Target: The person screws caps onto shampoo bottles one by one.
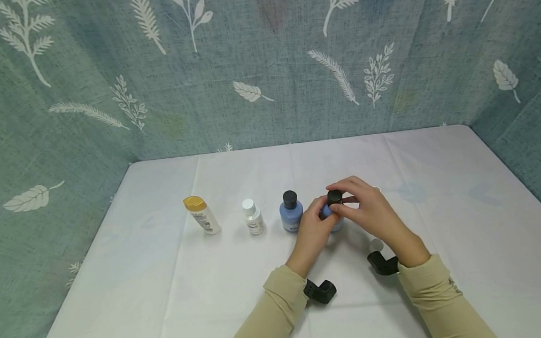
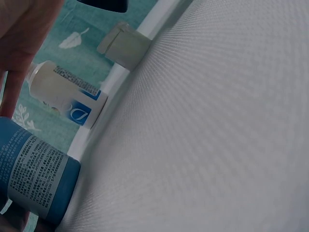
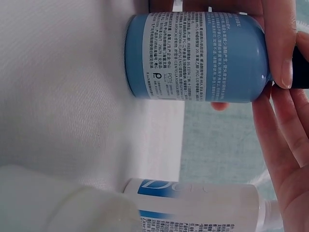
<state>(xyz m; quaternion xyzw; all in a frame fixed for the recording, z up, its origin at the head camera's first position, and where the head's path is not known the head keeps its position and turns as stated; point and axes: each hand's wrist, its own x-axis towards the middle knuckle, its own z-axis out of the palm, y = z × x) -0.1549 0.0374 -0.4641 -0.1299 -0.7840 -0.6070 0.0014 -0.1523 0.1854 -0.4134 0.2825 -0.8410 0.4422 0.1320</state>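
Both hands are at a blue bottle (image 3: 183, 58) with a black cap (image 1: 334, 196), standing upright on the cloth. My left hand (image 1: 312, 230) curls around the bottle's body. With thumb and fingers, my right hand (image 1: 370, 208) pinches the cap, which sits at the bottle's neck. In the right wrist view, small printed text covers the bottle's label. Just left of it stands a second blue bottle (image 1: 291, 214), also black-capped. A white bottle with blue marks (image 2: 65, 92) is beyond the held one; in the head view the right hand mostly hides it.
Further left stand a small white bottle (image 1: 254, 219) and a white bottle with a gold cap (image 1: 202, 215). Near the right wrist is a pale container (image 1: 376, 244), blurred in the right wrist view. White cloth (image 1: 233, 290) covers the table; a green leaf-patterned curtain (image 1: 284, 108) hangs behind.
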